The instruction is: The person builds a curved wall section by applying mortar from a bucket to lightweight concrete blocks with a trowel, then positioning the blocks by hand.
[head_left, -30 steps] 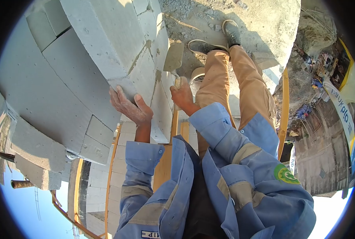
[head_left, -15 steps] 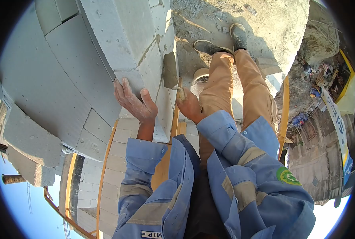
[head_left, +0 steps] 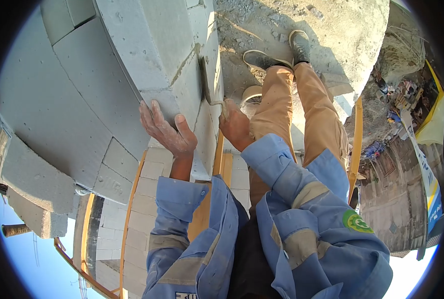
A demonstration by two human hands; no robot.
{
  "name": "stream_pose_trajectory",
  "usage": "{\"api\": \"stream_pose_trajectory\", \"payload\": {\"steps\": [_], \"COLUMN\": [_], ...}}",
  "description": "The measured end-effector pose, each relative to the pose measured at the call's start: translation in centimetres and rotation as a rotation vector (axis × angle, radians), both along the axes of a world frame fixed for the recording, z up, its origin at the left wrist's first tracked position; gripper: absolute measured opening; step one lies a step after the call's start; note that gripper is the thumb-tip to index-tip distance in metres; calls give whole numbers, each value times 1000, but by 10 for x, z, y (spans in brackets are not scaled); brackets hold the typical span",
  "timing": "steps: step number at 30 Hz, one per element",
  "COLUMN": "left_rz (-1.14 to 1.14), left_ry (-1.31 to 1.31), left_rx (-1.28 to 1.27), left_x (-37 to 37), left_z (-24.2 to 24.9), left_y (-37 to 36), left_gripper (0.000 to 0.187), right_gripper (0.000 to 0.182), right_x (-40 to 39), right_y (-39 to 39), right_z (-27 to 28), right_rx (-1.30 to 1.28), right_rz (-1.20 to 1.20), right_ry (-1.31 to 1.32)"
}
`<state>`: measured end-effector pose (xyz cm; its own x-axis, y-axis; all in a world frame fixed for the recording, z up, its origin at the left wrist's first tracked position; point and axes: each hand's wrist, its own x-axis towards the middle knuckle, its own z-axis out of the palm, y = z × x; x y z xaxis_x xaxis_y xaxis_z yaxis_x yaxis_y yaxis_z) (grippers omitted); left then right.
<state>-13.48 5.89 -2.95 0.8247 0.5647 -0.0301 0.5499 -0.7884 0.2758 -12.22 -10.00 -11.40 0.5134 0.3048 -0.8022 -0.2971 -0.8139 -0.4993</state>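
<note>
Our left hand (head_left: 168, 132) is spread wide at 10 o'clock, gripping nothing, laid against the pale block wall (head_left: 167, 45); our right hand (head_left: 235, 124), towards 12, is curled round the handle of a trowel (head_left: 205, 82). Biggest of all, we've got the grey block wall (head_left: 77, 109) filling 10 o'clock, with the pale block wall right beside it, running up towards 11. Stony ground (head_left: 341, 30) spreads out at 1 o'clock, our tan trousers (head_left: 274, 109) stretching across to it. Timber (head_left: 355, 149) runs along 3 o'clock. Dark shoes (head_left: 300, 47) at 1, and nearer us a round-rimmed container (head_left: 252, 91). Then the trowel: just shy of 12, blade almost edge-on, close by the pale block wall's face; whether they touch, we can't tell.
</note>
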Motion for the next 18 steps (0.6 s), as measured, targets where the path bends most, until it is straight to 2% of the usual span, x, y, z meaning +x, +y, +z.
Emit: {"api": "stream_pose_trajectory", "payload": {"steps": [4,6,9,11,12,18], "left_rz": [10,20,21,11,6,27], "left_ry": [-29,-12,-9,26,30,-13], "left_rx": [1,10,0,-5,-4,-3], "left_x": [3,0,-3,-2,-2,-3], "left_z": [-4,-2,0,-1,-2,-3], "left_y": [1,0,0,1,3,1], "left_gripper": [60,60,60,61,61,60], "right_gripper": [41,44,46,45,45,46], "right_x": [7,-1,-5,8,10,15], "right_y": [-6,-11,-2,13,16,-14], "right_z": [28,21,5,-7,-5,34], "right_rx": [60,85,-66,-92,-91,88], "right_rz": [-42,-64,-139,55,51,-10], "right_ry": [-13,-27,97,62,65,10]}}
